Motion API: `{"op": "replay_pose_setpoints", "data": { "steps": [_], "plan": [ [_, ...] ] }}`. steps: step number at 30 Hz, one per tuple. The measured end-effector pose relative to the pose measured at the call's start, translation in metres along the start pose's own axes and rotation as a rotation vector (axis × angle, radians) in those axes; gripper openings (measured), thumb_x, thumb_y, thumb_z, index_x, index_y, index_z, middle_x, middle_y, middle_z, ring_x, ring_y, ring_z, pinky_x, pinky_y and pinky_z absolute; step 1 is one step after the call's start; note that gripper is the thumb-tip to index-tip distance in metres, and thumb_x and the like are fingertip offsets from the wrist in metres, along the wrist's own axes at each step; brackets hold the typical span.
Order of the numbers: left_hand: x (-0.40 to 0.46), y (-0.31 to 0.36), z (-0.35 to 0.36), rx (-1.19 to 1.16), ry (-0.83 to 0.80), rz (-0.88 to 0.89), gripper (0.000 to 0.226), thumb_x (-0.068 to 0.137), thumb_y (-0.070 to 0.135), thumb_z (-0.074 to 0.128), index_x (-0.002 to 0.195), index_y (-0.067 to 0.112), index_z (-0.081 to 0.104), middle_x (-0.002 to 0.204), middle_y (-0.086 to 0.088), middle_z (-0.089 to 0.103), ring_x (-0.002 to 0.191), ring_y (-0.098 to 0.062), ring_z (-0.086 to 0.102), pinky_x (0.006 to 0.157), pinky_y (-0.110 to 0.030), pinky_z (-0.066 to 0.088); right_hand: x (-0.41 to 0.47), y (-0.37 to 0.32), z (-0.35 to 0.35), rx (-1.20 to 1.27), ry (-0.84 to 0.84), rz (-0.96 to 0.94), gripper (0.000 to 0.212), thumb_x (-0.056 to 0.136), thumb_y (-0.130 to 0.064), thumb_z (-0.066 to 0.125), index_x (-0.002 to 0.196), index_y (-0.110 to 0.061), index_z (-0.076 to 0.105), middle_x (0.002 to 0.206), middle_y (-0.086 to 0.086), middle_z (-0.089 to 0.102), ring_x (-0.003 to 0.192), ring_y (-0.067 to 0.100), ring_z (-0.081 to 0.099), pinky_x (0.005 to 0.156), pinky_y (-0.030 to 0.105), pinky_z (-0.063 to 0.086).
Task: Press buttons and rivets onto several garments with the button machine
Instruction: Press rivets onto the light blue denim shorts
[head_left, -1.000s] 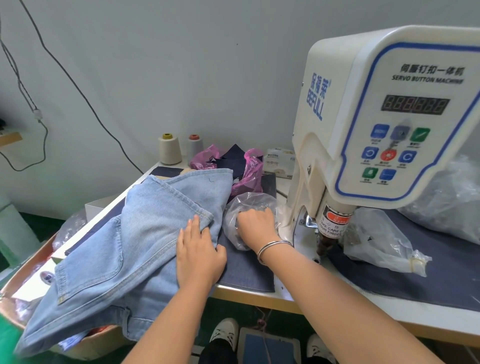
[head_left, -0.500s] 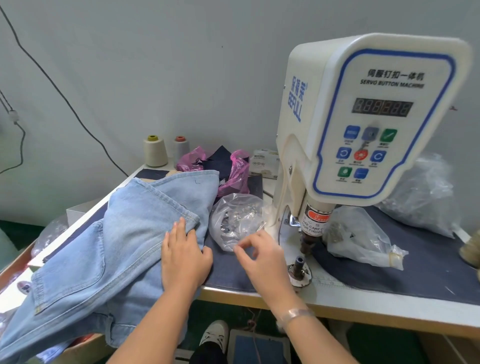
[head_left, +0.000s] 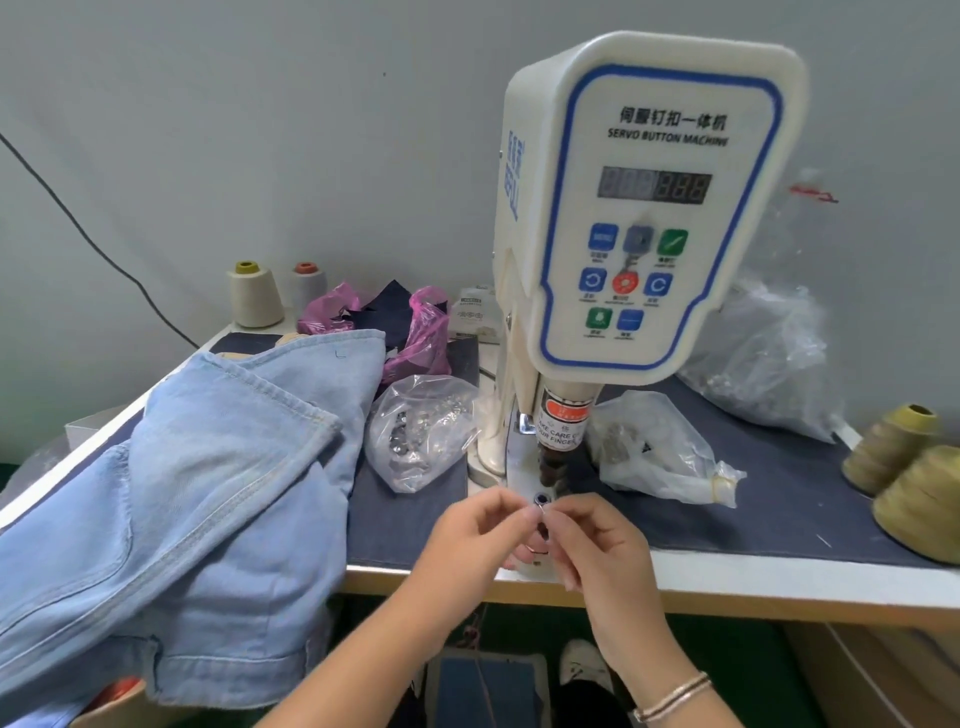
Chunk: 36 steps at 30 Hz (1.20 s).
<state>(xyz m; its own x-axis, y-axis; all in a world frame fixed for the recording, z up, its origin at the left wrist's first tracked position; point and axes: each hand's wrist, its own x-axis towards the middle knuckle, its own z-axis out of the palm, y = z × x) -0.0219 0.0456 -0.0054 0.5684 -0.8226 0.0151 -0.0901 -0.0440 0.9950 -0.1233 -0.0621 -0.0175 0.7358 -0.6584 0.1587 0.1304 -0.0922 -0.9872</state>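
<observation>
Left hand (head_left: 467, 540) and right hand (head_left: 597, 540) meet fingertip to fingertip, both pinching a small metal button (head_left: 541, 500) just below the button machine (head_left: 639, 218) press head — pale jeans (head_left: 197, 493) lie heaped at the left of the desk (head_left: 753, 577).

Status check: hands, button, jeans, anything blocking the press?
Left hand and right hand pinch a small metal button together at the lower die. Light blue denim jeans lie left, off the white servo button machine. Nothing blocking.

Small metal piece (head_left: 540, 500) between fingertips too small to identify; lower die hidden behind hands; jeans (head_left: 182, 519) cut off at left edge; display digits (head_left: 654, 185) blurred
</observation>
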Motion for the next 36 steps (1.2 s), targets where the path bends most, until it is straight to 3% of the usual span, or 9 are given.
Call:
{"op": "replay_pose_setpoints", "data": {
  "steps": [4, 8, 12, 15, 20, 25, 32, 36],
  "plan": [
    [-0.001, 0.001, 0.012, -0.164, 0.047, -0.034, 0.018, 0.094, 0.027, 0.057, 0.09, 0.016, 0.07, 0.083, -0.001, 0.073, 0.076, -0.011, 0.065, 0.068, -0.02, 0.051, 0.003, 0.005, -0.005, -0.114, 0.049, -0.145, 0.009, 0.074, -0.039, 0.061, 0.078, -0.039, 0.07, 0.072, -0.007, 0.067, 0.061, 0.007, 0.061, 0.051, 0.011, 0.045],
    [-0.004, 0.0, 0.019, -0.215, 0.098, -0.12, 0.017, 0.088, 0.037, 0.062, 0.084, 0.025, 0.074, 0.09, 0.0, 0.074, 0.081, -0.009, 0.068, 0.066, -0.017, 0.05, 0.001, 0.011, -0.009, -0.224, 0.0, -0.269, 0.01, 0.08, -0.035, 0.059, 0.085, -0.04, 0.067, 0.077, -0.016, 0.067, 0.067, 0.003, 0.062, 0.054, 0.008, 0.044],
    [-0.004, -0.003, 0.021, -0.206, 0.136, -0.166, 0.014, 0.086, 0.036, 0.065, 0.085, 0.024, 0.074, 0.091, 0.003, 0.074, 0.085, -0.006, 0.068, 0.074, -0.021, 0.045, 0.003, 0.016, -0.016, -0.373, -0.022, -0.369, 0.014, 0.083, -0.041, 0.057, 0.095, -0.042, 0.064, 0.088, -0.019, 0.069, 0.083, 0.001, 0.066, 0.07, 0.008, 0.049],
    [0.0, -0.004, 0.021, -0.151, 0.195, -0.085, 0.011, 0.087, 0.031, 0.066, 0.08, 0.028, 0.073, 0.086, 0.006, 0.073, 0.08, 0.0, 0.065, 0.069, -0.01, 0.045, 0.005, 0.017, -0.021, -0.381, -0.023, -0.423, 0.02, 0.085, -0.042, 0.055, 0.101, -0.037, 0.066, 0.092, -0.02, 0.069, 0.088, -0.001, 0.066, 0.074, 0.009, 0.049],
    [0.017, -0.013, 0.015, -0.025, 0.351, 0.022, 0.01, 0.085, 0.024, 0.071, 0.077, 0.028, 0.075, 0.081, 0.006, 0.073, 0.078, -0.007, 0.066, 0.069, -0.012, 0.049, 0.016, 0.042, -0.053, -0.229, 0.21, -0.209, 0.019, 0.09, -0.022, 0.057, 0.1, -0.035, 0.066, 0.068, -0.012, 0.063, 0.057, 0.004, 0.053, 0.053, 0.013, 0.044],
    [0.026, -0.024, 0.015, 0.045, 0.375, 0.032, 0.007, 0.084, 0.023, 0.073, 0.084, 0.029, 0.076, 0.085, 0.009, 0.074, 0.082, -0.004, 0.068, 0.075, -0.022, 0.05, 0.015, 0.063, -0.055, -0.616, 0.138, -0.332, 0.023, 0.088, -0.007, 0.062, 0.099, -0.027, 0.065, 0.089, -0.029, 0.059, 0.092, -0.01, 0.058, 0.074, 0.003, 0.044],
    [0.033, -0.021, 0.015, 0.172, 0.323, 0.111, 0.014, 0.084, 0.019, 0.073, 0.079, 0.032, 0.074, 0.086, 0.009, 0.07, 0.087, -0.007, 0.064, 0.082, -0.029, 0.051, 0.016, 0.065, -0.05, -0.635, 0.188, -0.309, 0.021, 0.089, -0.01, 0.061, 0.101, -0.027, 0.065, 0.087, -0.031, 0.058, 0.093, -0.007, 0.058, 0.073, 0.004, 0.045],
    [0.037, -0.019, 0.013, 0.224, 0.292, 0.112, 0.016, 0.084, 0.018, 0.073, 0.077, 0.032, 0.075, 0.085, 0.009, 0.069, 0.089, -0.012, 0.062, 0.081, -0.029, 0.049, 0.016, 0.064, -0.051, -0.665, 0.172, -0.281, 0.017, 0.09, -0.013, 0.061, 0.103, -0.021, 0.068, 0.086, -0.026, 0.059, 0.08, -0.005, 0.06, 0.074, 0.005, 0.045]
  ]
}}
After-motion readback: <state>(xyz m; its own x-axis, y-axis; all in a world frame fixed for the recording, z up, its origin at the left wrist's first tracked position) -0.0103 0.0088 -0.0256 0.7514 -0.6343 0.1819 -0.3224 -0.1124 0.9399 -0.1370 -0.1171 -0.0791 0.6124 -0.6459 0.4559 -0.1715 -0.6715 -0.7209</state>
